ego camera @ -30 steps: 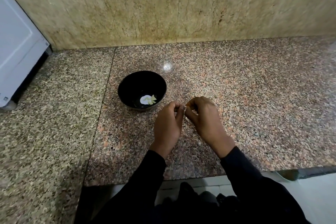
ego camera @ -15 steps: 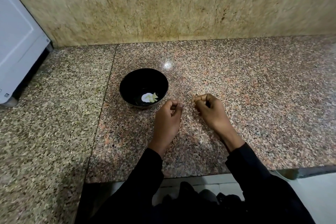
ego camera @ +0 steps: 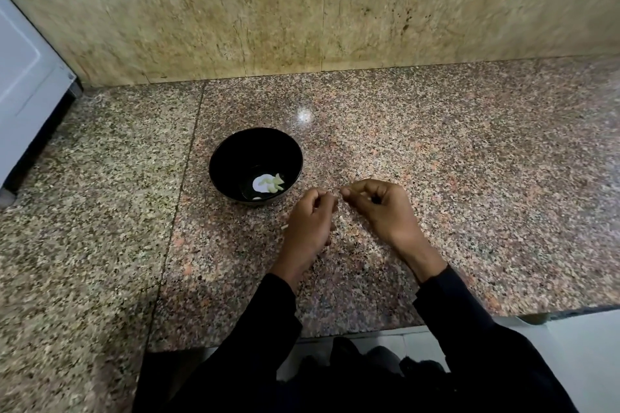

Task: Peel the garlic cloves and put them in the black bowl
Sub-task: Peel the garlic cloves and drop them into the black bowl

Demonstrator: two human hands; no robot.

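Note:
The black bowl point(ego camera: 214, 163) stands on the granite counter, just left of and beyond my hands. A few peeled pale garlic cloves point(ego camera: 272, 182) lie on its bottom. My left hand point(ego camera: 310, 223) and my right hand point(ego camera: 382, 209) are curled, and their fingertips meet right of the bowl, a little above the counter. They pinch a small garlic clove point(ego camera: 337, 192) between them, and the fingers hide nearly all of it. A pale scrap of peel point(ego camera: 341, 218) lies on the counter under the hands.
The speckled granite counter point(ego camera: 469, 194) runs to a stone wall point(ego camera: 302, 10) at the back. A white appliance point(ego camera: 23, 77) stands at the far left. The counter's front edge point(ego camera: 369, 332) is near my body. Another pale scrap point(ego camera: 285, 227) lies beside my left hand.
Half a second ago my hands had drawn apart, the right one moving right. Now their fingertips are together again at the same spot by the bowl.

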